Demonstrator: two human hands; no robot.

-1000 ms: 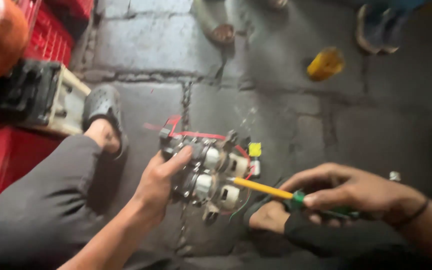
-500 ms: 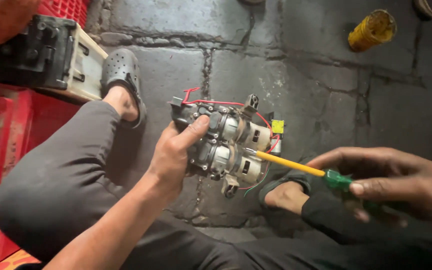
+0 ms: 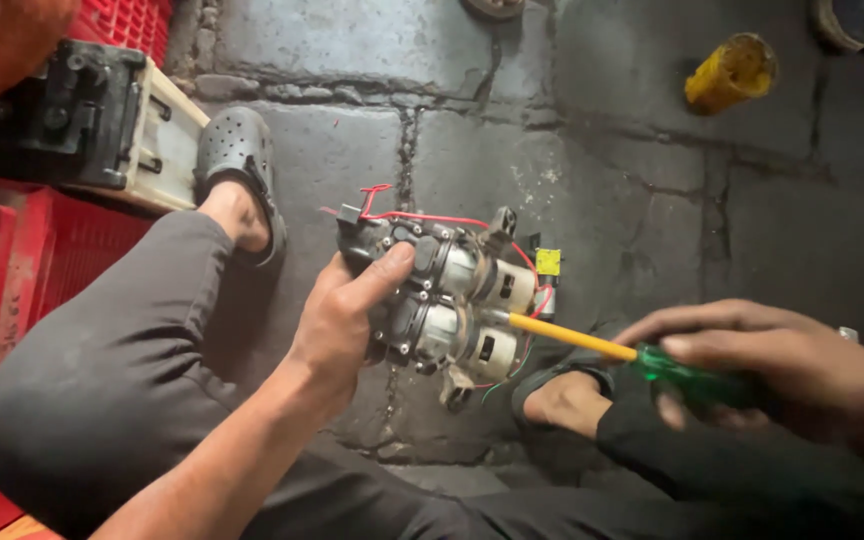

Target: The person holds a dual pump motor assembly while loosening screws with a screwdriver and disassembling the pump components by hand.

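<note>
Two hands busy. My left hand [image 3: 337,320] clamps twin-motor pump assembly [image 3: 442,300] above stone floor [image 3: 592,170], thumb on top. My right hand [image 3: 752,365] closed around green-handled screwdriver [image 3: 632,352]; yellow shaft tip touches lower motor.

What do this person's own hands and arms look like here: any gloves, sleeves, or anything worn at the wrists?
Both hands are bare, with no gloves. The left hand and its forearm are uncovered up to the bottom edge of the picture, with no sleeve, watch or band in sight. The right hand is also ungloved; no sleeve shows on its wrist as far as the picture's edge. No rings are visible on the fingers.
</note>
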